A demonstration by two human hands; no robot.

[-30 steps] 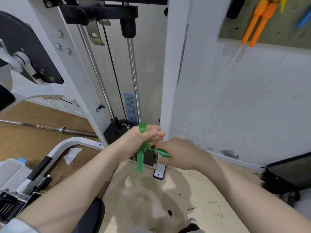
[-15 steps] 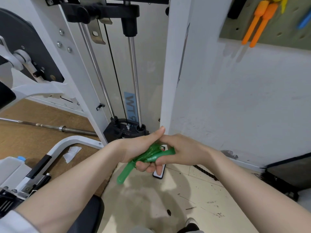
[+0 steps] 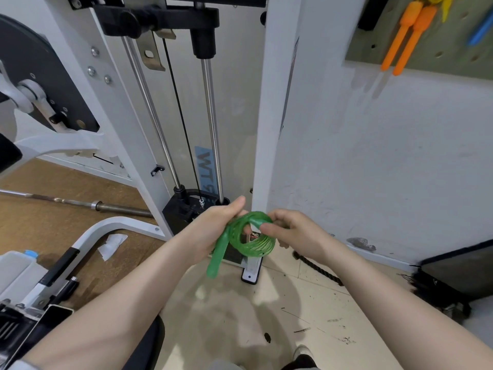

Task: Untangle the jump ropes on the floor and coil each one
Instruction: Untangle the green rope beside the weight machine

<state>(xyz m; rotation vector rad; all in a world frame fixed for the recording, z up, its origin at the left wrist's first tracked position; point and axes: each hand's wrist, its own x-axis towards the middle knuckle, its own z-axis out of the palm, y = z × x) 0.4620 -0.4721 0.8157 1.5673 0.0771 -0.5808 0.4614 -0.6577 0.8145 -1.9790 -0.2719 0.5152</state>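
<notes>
Translucent green jump rope (image 3: 250,236) at frame centre, glossy plastic cord wound into a tight round coil. Gripped at the coil's left side by the left hand (image 3: 213,231), fingers curled round it; pinched at the top right by the right hand (image 3: 290,233). One smooth tapered green handle (image 3: 217,257) hanging from the coil, long axis slanting toward lower left. Scuffed pale tile floor (image 3: 240,316) beneath.

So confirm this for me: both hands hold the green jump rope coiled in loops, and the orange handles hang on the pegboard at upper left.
One thing is wrong: the head view shows the orange handles on the pegboard at upper right, not upper left. The rest stands: the left hand and right hand both hold the green jump rope coiled in loops.
</notes>
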